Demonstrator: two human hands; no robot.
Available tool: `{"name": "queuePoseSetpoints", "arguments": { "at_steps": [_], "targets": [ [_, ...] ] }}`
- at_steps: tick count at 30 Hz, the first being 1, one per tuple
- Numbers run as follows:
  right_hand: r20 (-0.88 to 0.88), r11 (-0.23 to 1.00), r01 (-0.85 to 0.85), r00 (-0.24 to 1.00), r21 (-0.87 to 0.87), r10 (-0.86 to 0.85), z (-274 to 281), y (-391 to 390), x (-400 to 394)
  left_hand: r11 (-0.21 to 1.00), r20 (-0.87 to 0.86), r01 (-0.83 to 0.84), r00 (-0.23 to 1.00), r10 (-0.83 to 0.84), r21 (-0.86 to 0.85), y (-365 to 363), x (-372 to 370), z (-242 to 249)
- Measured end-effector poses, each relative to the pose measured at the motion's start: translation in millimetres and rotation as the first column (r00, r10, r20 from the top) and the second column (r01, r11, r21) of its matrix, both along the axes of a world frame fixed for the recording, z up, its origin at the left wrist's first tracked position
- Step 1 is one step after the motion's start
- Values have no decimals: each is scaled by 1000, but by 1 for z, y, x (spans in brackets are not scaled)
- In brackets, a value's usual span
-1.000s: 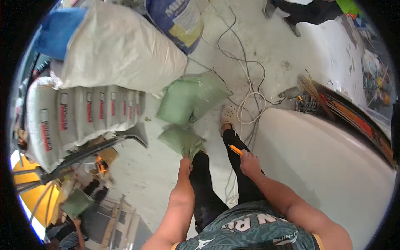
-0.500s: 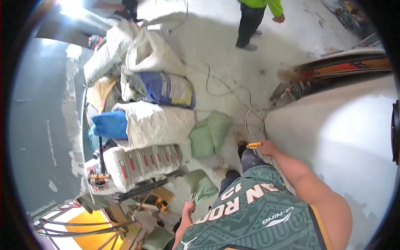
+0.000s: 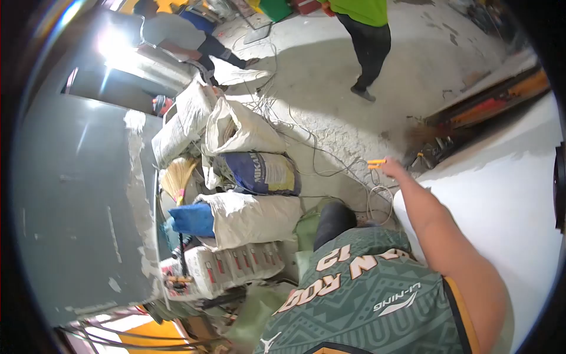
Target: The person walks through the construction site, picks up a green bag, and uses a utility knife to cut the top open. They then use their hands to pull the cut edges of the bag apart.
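Note:
My right hand, arm stretched forward, is closed round an orange tool. Two slim orange prongs stick out of the fist; the rest is covered by the fingers, so I cannot tell its kind. Below that hand a loop of pale cable lies by the white surface on my right. My left hand is out of sight. On the left side of my body shows a blurred green sack, with another green sack partly behind my raised leg.
Stacked along the left are white sacks, a blue bag, wrapped grey packs and a broom. Cables cross the floor. One person stands ahead; another is at upper left.
I have stepped forward, one leg now raised in front. My right hand has moved up with the orange tool. My left hand, earlier at a green sack, has gone from sight.

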State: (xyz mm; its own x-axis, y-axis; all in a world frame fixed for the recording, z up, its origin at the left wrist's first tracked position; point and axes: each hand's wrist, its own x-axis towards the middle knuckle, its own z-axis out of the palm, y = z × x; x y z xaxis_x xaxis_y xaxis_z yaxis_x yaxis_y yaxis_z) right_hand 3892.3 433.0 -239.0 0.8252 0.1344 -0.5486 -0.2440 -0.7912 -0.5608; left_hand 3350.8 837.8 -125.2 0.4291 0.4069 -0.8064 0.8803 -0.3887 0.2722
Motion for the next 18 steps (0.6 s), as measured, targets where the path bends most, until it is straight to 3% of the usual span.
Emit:
{"name": "queuePoseSetpoints", "arguments": {
  "at_steps": [4,6,9,10,11,13,14,16,17,18],
  "targets": [
    [-39,980,198,979,-9,-198,22,-20,13,996,46,83,996,-81,-28,31,56,-5],
    [-196,982,164,964,-92,-179,15,-42,26,993,69,105,992,-102,-53,42,89,-14],
    [-141,971,160,972,-177,-186,-24,-74,35,988,99,128,988,-119,-87,53,140,-30],
    [-188,894,-275,957,-354,220,0,-79,39,986,110,133,987,-122,-99,57,157,-37],
    [-198,891,-272,957,-364,211,-4,-83,42,984,118,135,985,-122,-113,60,175,-42],
    [-233,942,-62,972,-329,-17,-11,-90,47,980,133,138,984,-119,-141,66,210,-54],
    [-238,939,-65,971,-337,-18,-28,-97,50,978,142,139,983,-118,-153,69,230,-59],
    [-212,978,-98,976,-184,58,-66,-110,60,975,160,143,980,-115,-171,77,274,-66],
    [-214,975,-104,975,-196,61,-50,-100,70,974,168,142,979,-112,-177,82,295,-69],
    [-336,981,23,938,-192,-88,-24,-83,81,972,178,146,978,-113,-185,87,317,-72]
  ]
}}
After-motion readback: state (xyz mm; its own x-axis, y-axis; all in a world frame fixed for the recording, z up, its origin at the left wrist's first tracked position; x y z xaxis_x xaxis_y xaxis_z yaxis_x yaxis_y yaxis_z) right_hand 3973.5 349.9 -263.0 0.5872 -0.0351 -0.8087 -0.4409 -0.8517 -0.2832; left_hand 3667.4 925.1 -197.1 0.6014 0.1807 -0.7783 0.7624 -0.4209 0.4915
